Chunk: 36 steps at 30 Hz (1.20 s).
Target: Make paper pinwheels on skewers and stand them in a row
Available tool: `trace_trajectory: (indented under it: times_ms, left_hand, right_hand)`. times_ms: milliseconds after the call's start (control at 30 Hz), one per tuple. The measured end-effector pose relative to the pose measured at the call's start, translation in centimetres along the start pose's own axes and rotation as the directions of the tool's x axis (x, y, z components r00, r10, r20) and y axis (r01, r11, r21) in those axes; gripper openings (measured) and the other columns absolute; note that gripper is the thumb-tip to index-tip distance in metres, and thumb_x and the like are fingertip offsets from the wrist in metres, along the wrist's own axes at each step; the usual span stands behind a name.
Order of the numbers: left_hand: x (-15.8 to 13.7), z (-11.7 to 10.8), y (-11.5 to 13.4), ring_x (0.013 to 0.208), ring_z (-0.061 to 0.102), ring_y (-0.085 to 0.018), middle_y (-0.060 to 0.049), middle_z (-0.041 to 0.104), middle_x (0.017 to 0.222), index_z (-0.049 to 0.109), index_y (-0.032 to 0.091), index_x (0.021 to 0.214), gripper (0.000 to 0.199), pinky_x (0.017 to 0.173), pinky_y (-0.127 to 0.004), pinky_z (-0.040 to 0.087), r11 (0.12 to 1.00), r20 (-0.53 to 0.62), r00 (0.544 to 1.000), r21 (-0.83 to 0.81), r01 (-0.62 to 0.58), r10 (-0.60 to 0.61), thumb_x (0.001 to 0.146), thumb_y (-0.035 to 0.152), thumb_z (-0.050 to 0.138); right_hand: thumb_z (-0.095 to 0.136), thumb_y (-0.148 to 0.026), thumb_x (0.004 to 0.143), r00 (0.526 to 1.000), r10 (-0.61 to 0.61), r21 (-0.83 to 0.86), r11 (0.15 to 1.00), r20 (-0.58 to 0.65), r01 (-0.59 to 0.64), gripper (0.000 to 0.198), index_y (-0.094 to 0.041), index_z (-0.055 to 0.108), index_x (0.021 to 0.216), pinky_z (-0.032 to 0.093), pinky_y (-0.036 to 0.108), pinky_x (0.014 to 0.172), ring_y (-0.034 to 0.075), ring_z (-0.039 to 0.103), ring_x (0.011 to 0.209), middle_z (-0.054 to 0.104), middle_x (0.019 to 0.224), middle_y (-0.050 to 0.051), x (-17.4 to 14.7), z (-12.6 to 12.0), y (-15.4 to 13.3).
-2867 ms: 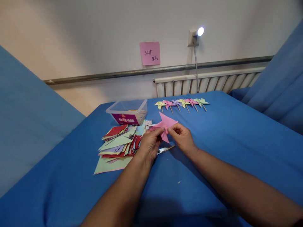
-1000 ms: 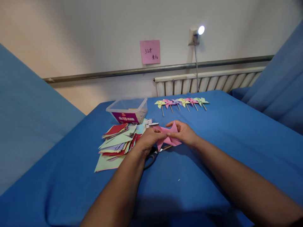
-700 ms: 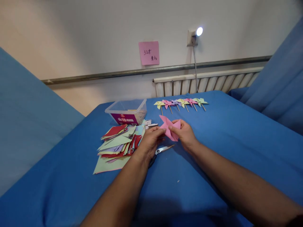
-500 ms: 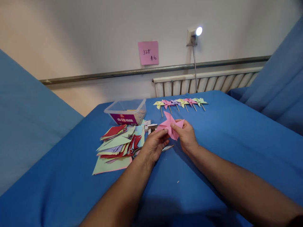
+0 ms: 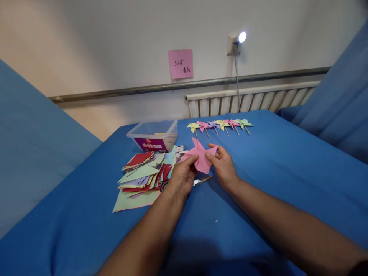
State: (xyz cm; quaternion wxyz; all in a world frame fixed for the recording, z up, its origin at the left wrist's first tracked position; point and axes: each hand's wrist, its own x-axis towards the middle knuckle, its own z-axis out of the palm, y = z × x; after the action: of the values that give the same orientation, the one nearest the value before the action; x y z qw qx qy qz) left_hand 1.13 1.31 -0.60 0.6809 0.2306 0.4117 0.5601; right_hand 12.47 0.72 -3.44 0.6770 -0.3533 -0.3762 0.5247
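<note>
Above the blue cloth [image 5: 258,153], the pink folded paper [image 5: 202,166] lies between the hands [image 5: 183,174], each pinching one side.

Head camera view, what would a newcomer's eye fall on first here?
Probably the pink folded paper in the middle, held over the blue table by the left hand and the right hand. Next, perhaps, the glowing white light high on the wall by the socket. The row of six colourful pinwheels along the table's far side stands out too.
</note>
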Motion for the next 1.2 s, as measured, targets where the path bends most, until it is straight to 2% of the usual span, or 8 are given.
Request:
trace_trajectory:
  times_ms: [133, 233, 400, 500, 567, 700, 1033, 1200]
  left_hand:
    - [0.3, -0.1, 1.6, 0.065, 0.064, -0.015, -0.004, 0.071, 0.077, 0.067, 0.013, 0.08, 0.02, 0.062, -0.025, 0.053, 0.998, -0.043, 0.999, -0.062, 0.01, -0.013, 0.063, 0.003, 0.067]
    - [0.3, -0.1, 2.5, 0.064, 0.065, -0.015, -0.003, 0.071, 0.076, 0.065, 0.013, 0.083, 0.021, 0.061, -0.025, 0.053, 0.997, -0.057, 0.998, -0.082, 0.015, -0.02, 0.065, 0.001, 0.063]
    - [0.1, -0.1, 2.8, 0.061, 0.064, -0.014, -0.004, 0.07, 0.073, 0.064, 0.012, 0.083, 0.02, 0.059, -0.024, 0.053, 0.998, -0.052, 0.998, -0.053, 0.033, -0.035, 0.067, 0.0, 0.06]
    - [0.1, -0.1, 2.8, 0.06, 0.063, -0.014, -0.003, 0.069, 0.071, 0.064, 0.011, 0.081, 0.018, 0.057, -0.023, 0.052, 0.999, -0.035, 0.998, -0.026, 0.048, -0.049, 0.068, 0.001, 0.06]
    - [0.1, -0.2, 2.7, 0.058, 0.062, -0.013, -0.003, 0.068, 0.07, 0.064, 0.011, 0.079, 0.016, 0.055, -0.022, 0.051, 0.999, -0.019, 0.999, -0.009, 0.05, -0.051, 0.067, 0.001, 0.061]
    - [0.4, -0.5, 2.3, 0.056, 0.06, -0.012, -0.003, 0.067, 0.067, 0.063, 0.011, 0.074, 0.015, 0.054, -0.022, 0.049, 0.998, -0.008, 0.999, 0.036, 0.043, -0.042, 0.062, 0.003, 0.066]
    - [-0.1, -0.2, 1.3, 0.052, 0.055, -0.011, 0.0, 0.061, 0.056, 0.061, 0.012, 0.061, 0.017, 0.052, -0.022, 0.046, 0.98, -0.003, 0.998, 0.188, -0.061, 0.063, 0.051, 0.009, 0.073]
    - [-0.2, -0.2, 1.2, 0.056, 0.057, -0.012, -0.002, 0.063, 0.06, 0.064, 0.011, 0.064, 0.018, 0.055, -0.023, 0.048, 0.977, 0.021, 0.997, 0.201, -0.073, 0.07, 0.051, 0.011, 0.076]
  right_hand:
    - [0.063, -0.029, 0.078, 0.981, -0.147, -0.086, 0.984, 0.127, 0.158, 0.062, -0.027, 0.039, 0.135, 0.049, 0.031, 0.078, 0.015, 0.061, 0.078, 0.066, 0.086, 0.0, -0.2, -0.1, -0.2]
    - [0.056, -0.024, 0.082, 0.956, -0.207, -0.175, 0.954, 0.208, 0.244, 0.06, -0.03, 0.037, 0.138, 0.05, 0.031, 0.081, 0.014, 0.061, 0.083, 0.065, 0.101, 0.002, -0.2, -0.3, 0.1]
    - [0.052, -0.015, 0.081, 0.882, -0.29, -0.345, 0.839, 0.37, 0.421, 0.036, -0.026, 0.061, 0.114, 0.049, 0.027, 0.075, 0.013, 0.059, 0.079, 0.063, 0.098, 0.002, 0.0, -0.7, 0.2]
    - [0.054, -0.014, 0.078, 0.853, -0.317, -0.403, 0.776, 0.415, 0.485, 0.027, -0.024, 0.066, 0.099, 0.047, 0.026, 0.071, 0.013, 0.057, 0.078, 0.06, 0.094, 0.002, 0.0, -0.8, -0.4]
    - [0.057, -0.016, 0.077, 0.856, -0.304, -0.421, 0.77, 0.419, 0.48, 0.021, -0.023, 0.067, 0.093, 0.047, 0.025, 0.069, 0.013, 0.057, 0.076, 0.058, 0.09, 0.002, 0.0, -0.8, -0.7]
    - [0.063, -0.027, 0.078, 0.901, -0.245, -0.406, 0.828, 0.357, 0.386, 0.008, -0.02, 0.066, 0.082, 0.046, 0.027, 0.067, 0.014, 0.056, 0.072, 0.057, 0.081, 0.001, 0.3, -0.9, -0.4]
    - [0.066, -0.039, 0.076, 0.957, -0.17, -0.333, 0.911, 0.235, 0.243, 0.021, -0.019, 0.062, 0.071, 0.046, 0.031, 0.074, 0.016, 0.056, 0.074, 0.062, 0.073, 0.002, 0.7, -0.9, 0.3]
    - [0.066, -0.044, 0.074, 0.972, -0.172, -0.36, 0.907, 0.161, 0.22, 0.025, -0.02, 0.061, 0.07, 0.047, 0.032, 0.077, 0.017, 0.058, 0.078, 0.063, 0.074, 0.002, 0.7, -0.9, 0.3]
